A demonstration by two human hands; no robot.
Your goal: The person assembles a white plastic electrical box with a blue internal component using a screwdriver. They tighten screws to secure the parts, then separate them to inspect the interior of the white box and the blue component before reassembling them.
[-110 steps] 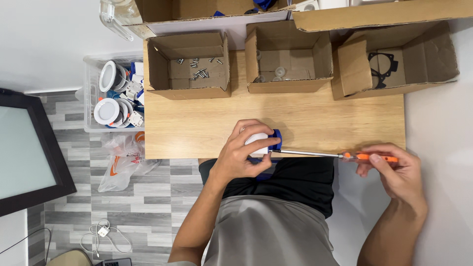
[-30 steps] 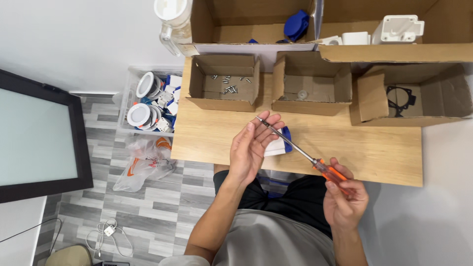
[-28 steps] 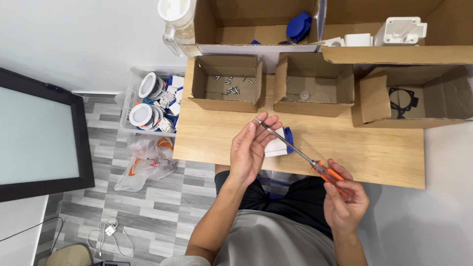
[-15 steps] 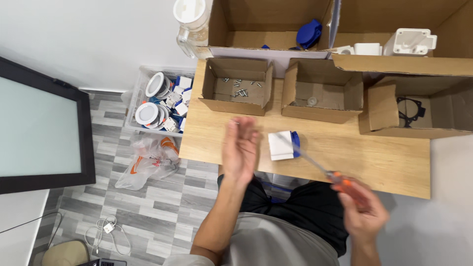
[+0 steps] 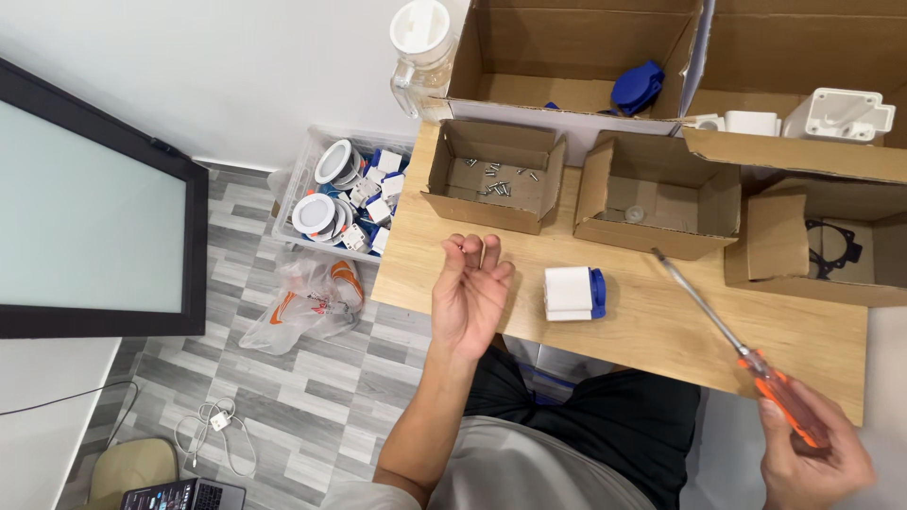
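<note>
The right hand grips one orange-handled screwdriver, its shaft slanting up over the wooden table. The left hand hovers palm-up, fingers loosely curled, holding nothing, just left of one white-and-blue block lying on the table. Behind stand three small open cardboard boxes: one with screws, one nearly bare, one with a black gasket.

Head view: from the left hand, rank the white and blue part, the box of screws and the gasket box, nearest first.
From the left hand:
1. White and blue part, just right of it on the table.
2. Box of screws, above it at the table's back.
3. Gasket box, far right.
</note>
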